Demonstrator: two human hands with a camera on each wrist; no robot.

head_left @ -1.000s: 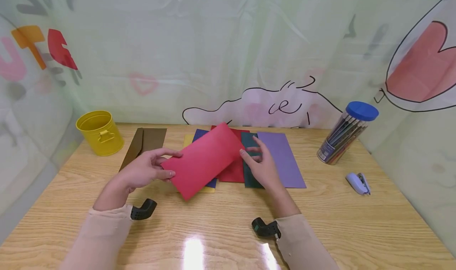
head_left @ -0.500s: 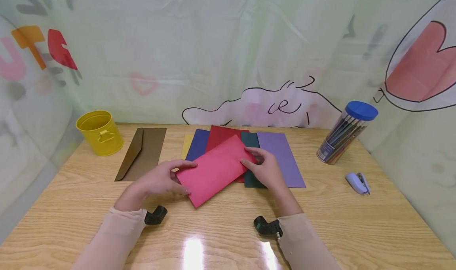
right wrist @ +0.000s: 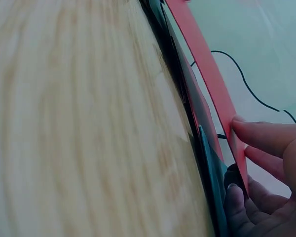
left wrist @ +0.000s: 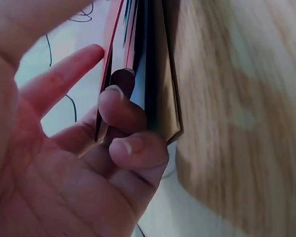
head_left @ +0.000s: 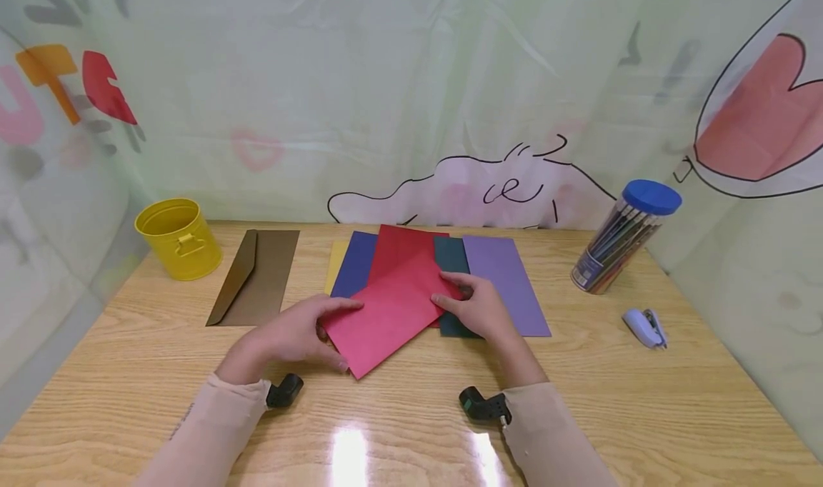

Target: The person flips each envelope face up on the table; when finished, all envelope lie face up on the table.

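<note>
Wooden table (head_left: 411, 415), glossy, with a printed plastic curtain behind it. Red envelope (head_left: 388, 314) held slantwise, low over the near ends of a row of envelopes: yellow (head_left: 335, 265), blue (head_left: 356, 264), dark red (head_left: 401, 248), green (head_left: 452, 258), purple (head_left: 508, 283). Left hand (head_left: 296, 333) pinches its near-left corner, fingers curled under; right hand (head_left: 481, 308) pinches the far-right edge.

Risks, as judged:
- Both grips sit at the edges, so the paper could sag, bend or slip out.
- Curled fingers lie against the row beneath and could drag those envelopes out of line.

Around: brown envelope (head_left: 256, 276) and yellow tin (head_left: 178, 238) to the left; pencil jar (head_left: 624, 238) and small stapler (head_left: 645, 328) to the right, all well apart. Only the row underneath crowds the hands.
</note>
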